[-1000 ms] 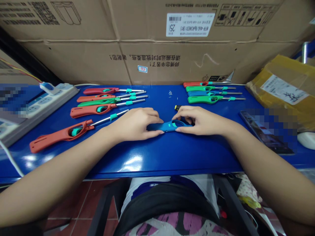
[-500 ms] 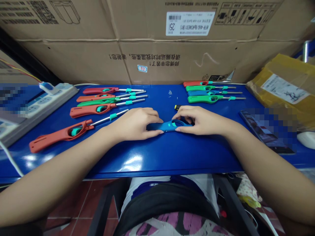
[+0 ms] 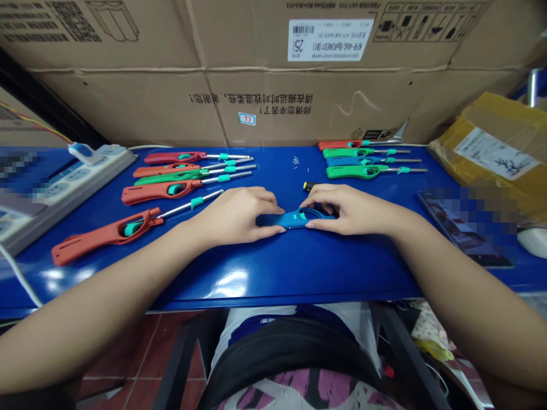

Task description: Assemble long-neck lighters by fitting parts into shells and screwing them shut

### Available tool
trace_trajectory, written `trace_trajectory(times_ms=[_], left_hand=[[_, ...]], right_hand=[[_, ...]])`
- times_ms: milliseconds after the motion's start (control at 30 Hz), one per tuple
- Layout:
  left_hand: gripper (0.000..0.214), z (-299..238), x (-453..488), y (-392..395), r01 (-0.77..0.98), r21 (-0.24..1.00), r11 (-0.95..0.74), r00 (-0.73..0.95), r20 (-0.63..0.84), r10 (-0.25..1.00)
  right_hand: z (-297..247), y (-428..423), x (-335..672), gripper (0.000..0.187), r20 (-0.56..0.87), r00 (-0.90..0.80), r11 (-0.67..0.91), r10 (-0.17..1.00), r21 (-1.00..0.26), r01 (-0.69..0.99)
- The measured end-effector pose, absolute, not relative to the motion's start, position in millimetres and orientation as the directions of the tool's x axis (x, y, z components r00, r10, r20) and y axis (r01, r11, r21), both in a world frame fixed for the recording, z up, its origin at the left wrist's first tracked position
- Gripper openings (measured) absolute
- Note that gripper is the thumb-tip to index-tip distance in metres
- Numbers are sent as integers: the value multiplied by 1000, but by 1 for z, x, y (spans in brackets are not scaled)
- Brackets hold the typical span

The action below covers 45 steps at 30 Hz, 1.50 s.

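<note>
Our left hand [image 3: 235, 215] and right hand [image 3: 354, 210], half-curled, pinch the blue handle [image 3: 294, 220]; uneven pressure could twist it loose.

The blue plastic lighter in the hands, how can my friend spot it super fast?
Find the shiny blue table, then the left hand and right hand near its middle. Between them is a blue plastic lighter. Unlike the colourful plastic lighters lying at either side, it's held in both hands' grip.

brown cardboard [image 3: 149, 102] backs a blue table [image 3: 307, 270] (glossy, catching light) above red floor tiles [image 3: 117, 361].
</note>
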<state>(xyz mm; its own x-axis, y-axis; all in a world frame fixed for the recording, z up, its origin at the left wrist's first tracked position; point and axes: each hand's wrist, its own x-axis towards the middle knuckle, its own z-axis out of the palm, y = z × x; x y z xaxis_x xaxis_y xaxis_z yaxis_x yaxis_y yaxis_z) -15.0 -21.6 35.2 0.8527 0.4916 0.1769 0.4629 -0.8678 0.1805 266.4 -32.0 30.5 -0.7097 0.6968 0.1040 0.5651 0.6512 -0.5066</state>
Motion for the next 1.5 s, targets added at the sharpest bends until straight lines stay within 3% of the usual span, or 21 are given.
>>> trace_trajectory(times_ms=[700,1167,1333,1500], left_hand=[[34,37,-16,-22,436,155,-887,860,219,461],[34,37,-16,-23,501,156,-851,842,137,521],[32,39,-11,-29,544,68,-836,827,125,548],[27,39,-7,-33,548,-24,-836,831,133,541]], right_hand=[[33,-35,265,32,119,-710,673,694,-456,582],[29,-33,265,36,104,-713,669,693,-461,583],[28,-32,264,37,106,-708,663,699,-469,584],[29,-37,261,34,106,-691,672,715,-376,638]])
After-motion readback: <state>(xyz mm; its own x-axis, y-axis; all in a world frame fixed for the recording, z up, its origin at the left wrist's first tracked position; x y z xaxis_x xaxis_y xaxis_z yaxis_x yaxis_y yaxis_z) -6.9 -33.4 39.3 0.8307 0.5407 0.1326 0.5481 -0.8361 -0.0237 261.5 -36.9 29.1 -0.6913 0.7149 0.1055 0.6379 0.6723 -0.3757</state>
